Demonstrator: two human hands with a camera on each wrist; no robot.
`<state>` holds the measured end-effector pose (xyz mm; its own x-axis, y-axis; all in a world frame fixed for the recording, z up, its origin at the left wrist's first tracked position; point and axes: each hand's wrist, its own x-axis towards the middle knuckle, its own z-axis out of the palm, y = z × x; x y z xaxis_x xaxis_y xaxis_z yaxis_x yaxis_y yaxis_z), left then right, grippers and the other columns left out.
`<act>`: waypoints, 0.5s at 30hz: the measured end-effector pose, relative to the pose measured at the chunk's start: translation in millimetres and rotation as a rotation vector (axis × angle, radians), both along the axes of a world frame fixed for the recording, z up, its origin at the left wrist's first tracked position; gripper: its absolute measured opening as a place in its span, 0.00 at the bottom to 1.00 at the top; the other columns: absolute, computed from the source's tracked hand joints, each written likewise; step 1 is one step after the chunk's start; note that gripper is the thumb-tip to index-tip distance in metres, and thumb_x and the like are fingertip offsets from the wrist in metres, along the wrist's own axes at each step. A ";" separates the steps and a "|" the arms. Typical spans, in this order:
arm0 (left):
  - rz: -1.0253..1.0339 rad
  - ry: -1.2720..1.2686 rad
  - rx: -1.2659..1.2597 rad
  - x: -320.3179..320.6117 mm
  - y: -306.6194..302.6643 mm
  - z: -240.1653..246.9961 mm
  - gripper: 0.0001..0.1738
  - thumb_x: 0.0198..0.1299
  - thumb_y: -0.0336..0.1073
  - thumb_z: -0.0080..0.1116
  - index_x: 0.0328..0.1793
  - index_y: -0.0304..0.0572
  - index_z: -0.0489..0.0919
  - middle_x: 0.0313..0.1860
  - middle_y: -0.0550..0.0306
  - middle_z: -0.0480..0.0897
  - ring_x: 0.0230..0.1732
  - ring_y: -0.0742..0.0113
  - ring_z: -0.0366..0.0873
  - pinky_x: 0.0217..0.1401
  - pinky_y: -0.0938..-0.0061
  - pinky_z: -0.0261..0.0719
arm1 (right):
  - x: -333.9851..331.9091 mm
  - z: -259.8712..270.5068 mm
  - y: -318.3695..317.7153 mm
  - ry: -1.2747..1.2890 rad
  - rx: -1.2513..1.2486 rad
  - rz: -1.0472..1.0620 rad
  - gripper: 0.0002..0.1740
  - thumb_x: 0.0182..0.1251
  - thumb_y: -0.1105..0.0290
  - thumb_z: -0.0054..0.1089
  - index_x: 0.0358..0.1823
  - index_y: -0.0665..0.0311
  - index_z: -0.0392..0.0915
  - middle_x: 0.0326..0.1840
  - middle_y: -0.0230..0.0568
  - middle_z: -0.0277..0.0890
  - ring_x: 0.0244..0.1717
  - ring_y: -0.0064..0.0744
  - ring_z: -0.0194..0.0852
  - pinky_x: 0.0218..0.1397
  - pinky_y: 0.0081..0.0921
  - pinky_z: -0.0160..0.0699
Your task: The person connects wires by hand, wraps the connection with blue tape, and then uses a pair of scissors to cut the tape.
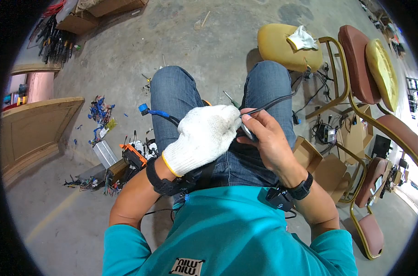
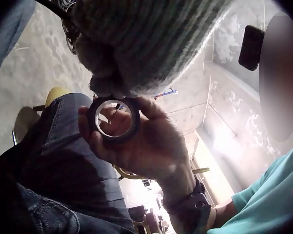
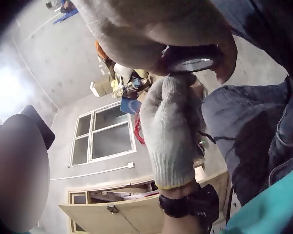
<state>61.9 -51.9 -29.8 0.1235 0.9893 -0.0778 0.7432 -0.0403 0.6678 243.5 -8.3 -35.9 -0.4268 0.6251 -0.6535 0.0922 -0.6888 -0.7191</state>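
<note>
Gripping cable (image 1: 278,100): gloved left hand (image 1: 206,132)
Holding tape roll (image 2: 135,118): bare right hand (image 1: 269,138)
Cable axis: crosswise — blue connector (image 1: 143,109) leftward

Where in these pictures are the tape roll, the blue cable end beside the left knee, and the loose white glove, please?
Tape roll (image 2: 135,120): left wrist view, on its dark rim.
Blue cable end (image 1: 143,109): head view, on its tip.
Loose white glove (image 1: 303,38): head view, on its middle.

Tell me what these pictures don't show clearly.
Head view: whether the black cable joins the blue-ended wires; the gloved left hand hides it.
Head view: most of the dark ring, behind the right hand.
Left wrist view: outlines of the left fingers, blurred by shadow.
Head view: floor scraps, too small to identify.
</note>
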 end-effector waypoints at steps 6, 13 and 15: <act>-0.033 -0.133 -0.043 -5.9 2.5 4.3 0.06 0.68 0.34 0.62 0.45 0.40 0.84 0.34 0.40 0.82 0.38 0.36 0.83 0.39 0.55 0.80 | -0.4 -0.3 -2.7 -0.005 0.061 -0.034 0.26 0.78 0.59 0.63 0.65 0.71 0.72 0.52 0.38 0.78 0.53 0.27 0.76 0.55 0.29 0.78; 0.012 -0.360 -0.096 -6.0 4.6 4.5 0.09 0.70 0.35 0.60 0.42 0.35 0.82 0.29 0.43 0.78 0.28 0.50 0.78 0.34 0.62 0.75 | 0.6 1.0 0.6 0.093 -0.014 -0.064 0.29 0.76 0.60 0.67 0.68 0.73 0.70 0.52 0.38 0.77 0.50 0.26 0.73 0.55 0.26 0.74; 0.035 -0.443 -0.164 -6.7 6.2 6.5 0.11 0.71 0.35 0.58 0.39 0.33 0.82 0.26 0.48 0.76 0.26 0.62 0.74 0.32 0.65 0.73 | -0.3 1.6 0.5 0.111 -0.002 -0.052 0.29 0.77 0.59 0.67 0.68 0.73 0.70 0.52 0.37 0.77 0.50 0.26 0.73 0.56 0.25 0.73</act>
